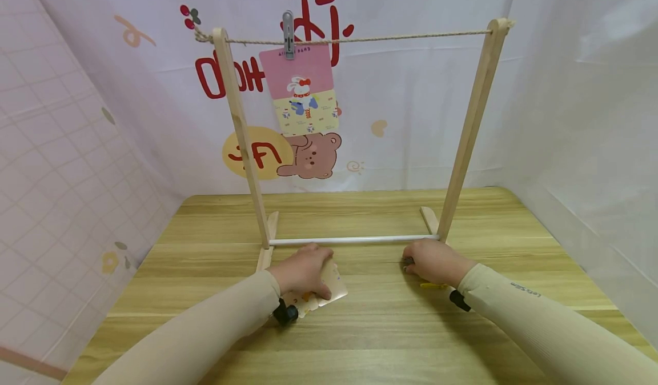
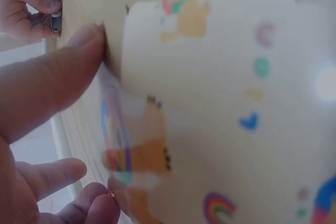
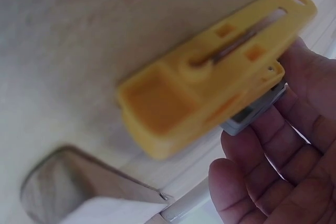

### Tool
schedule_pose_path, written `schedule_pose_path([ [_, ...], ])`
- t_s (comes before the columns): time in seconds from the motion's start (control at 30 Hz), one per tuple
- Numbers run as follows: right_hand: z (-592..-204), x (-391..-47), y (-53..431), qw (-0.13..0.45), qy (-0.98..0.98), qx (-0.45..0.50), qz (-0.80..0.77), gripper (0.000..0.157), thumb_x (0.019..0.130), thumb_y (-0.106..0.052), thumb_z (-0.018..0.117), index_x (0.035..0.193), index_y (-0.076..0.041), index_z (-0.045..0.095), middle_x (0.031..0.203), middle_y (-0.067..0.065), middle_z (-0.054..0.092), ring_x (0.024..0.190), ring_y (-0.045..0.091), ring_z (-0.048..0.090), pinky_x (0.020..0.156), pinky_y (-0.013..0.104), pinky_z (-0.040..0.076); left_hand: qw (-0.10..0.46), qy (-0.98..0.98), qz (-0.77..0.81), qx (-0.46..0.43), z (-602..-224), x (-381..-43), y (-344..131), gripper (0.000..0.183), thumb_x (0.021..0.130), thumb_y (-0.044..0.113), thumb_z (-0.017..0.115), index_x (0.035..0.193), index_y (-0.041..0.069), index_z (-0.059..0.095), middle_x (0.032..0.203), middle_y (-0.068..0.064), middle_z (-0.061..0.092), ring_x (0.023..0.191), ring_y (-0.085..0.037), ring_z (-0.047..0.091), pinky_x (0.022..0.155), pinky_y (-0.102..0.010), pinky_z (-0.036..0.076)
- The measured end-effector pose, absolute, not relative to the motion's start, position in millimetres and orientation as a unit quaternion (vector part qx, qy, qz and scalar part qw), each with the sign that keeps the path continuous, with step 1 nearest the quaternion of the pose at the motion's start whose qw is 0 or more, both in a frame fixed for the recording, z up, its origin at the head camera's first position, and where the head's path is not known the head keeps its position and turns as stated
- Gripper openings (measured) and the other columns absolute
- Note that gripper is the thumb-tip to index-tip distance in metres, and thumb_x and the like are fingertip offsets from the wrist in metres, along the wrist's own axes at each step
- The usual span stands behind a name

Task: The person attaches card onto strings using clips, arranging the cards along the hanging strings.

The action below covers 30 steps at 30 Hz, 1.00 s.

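My left hand [image 1: 303,271] is over patterned cards low on the table, in front of the rack's left side. Its thumb and fingers hold a card [image 1: 335,285] at its edges. In the left wrist view this card [image 2: 210,87] shows rainbows, a blue heart and orange animal shapes. At the right, my right hand [image 1: 437,259] pinches a grey clip [image 1: 408,261] between thumb and fingers. Beside that hand lies a yellow clip [image 1: 433,285], mostly hidden by it in the head view; the right wrist view shows the yellow clip [image 3: 210,77] large, in front of the grey clip [image 3: 254,111].
Behind my hands stands a wooden rack with two posts [image 1: 470,128], a white crossbar [image 1: 354,240] and a rope [image 1: 390,37] along its top. A pink and yellow card [image 1: 300,91] hangs there from a grey clip [image 1: 289,33]. Printed cloth surrounds the wooden table [image 1: 380,333].
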State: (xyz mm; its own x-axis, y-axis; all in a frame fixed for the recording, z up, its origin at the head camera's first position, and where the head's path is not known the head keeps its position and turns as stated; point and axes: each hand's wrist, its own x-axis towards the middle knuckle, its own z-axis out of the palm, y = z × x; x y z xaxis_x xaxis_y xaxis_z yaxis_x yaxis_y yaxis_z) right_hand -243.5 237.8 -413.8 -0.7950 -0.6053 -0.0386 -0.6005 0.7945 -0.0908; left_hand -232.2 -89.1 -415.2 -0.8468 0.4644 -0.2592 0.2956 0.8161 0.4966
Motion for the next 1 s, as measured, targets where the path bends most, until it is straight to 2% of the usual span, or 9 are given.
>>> schedule_pose_path([
  [0.17,-412.4,-242.7,236.7,0.037,0.948,-0.315,-0.037,0.008,0.090,-0.016,0.083,0.089,-0.015,0.075,0.082,-0.008,0.070,0.072,0.003,0.060,0.066,0.027,0.052,0.186,0.934,0.223,0.207,-414.7,-234.4,-89.4,0.093,0.077,0.032,0.096,0.154,0.007,0.050,0.143,-0.013,0.051,0.109,-0.021,0.052,0.089,-0.036,0.052],
  [0.3,-411.0,-242.0,236.1,0.038,0.947,-0.316,-0.040,0.008,0.090,-0.016,0.083,0.089,-0.014,0.075,0.082,-0.008,0.070,0.072,0.003,0.058,0.066,0.026,0.052,0.182,0.936,0.217,0.207,-414.7,-235.7,-90.6,0.093,0.078,0.038,0.094,0.154,0.009,0.050,0.137,-0.011,0.054,0.103,-0.020,0.053,0.088,-0.036,0.051],
  [0.47,-410.2,-241.6,236.0,0.039,0.947,-0.315,-0.046,0.008,0.089,-0.015,0.083,0.087,-0.015,0.075,0.080,-0.009,0.069,0.070,0.002,0.057,0.065,0.026,0.051,0.178,0.941,0.200,0.207,-412.8,-235.3,-90.5,0.094,0.075,0.043,0.095,0.152,0.009,0.052,0.134,-0.010,0.056,0.105,-0.021,0.053,0.088,-0.038,0.051],
  [0.67,-411.2,-242.1,236.5,0.040,0.947,-0.316,-0.047,0.009,0.090,-0.015,0.082,0.087,-0.015,0.074,0.080,-0.009,0.068,0.070,0.002,0.056,0.065,0.026,0.050,0.183,0.941,0.199,0.202,-412.0,-236.8,-88.6,0.094,0.074,0.039,0.097,0.150,0.006,0.053,0.134,-0.011,0.057,0.106,-0.022,0.055,0.088,-0.040,0.053],
  [1.0,-411.7,-242.3,237.4,0.036,0.946,-0.318,-0.044,0.008,0.089,-0.015,0.083,0.087,-0.015,0.075,0.081,-0.009,0.069,0.071,0.003,0.058,0.066,0.026,0.051,0.199,0.935,0.227,0.188,-412.7,-242.8,-88.2,0.094,0.074,0.034,0.098,0.150,0.006,0.052,0.135,-0.015,0.055,0.108,-0.022,0.054,0.095,-0.040,0.052],
])
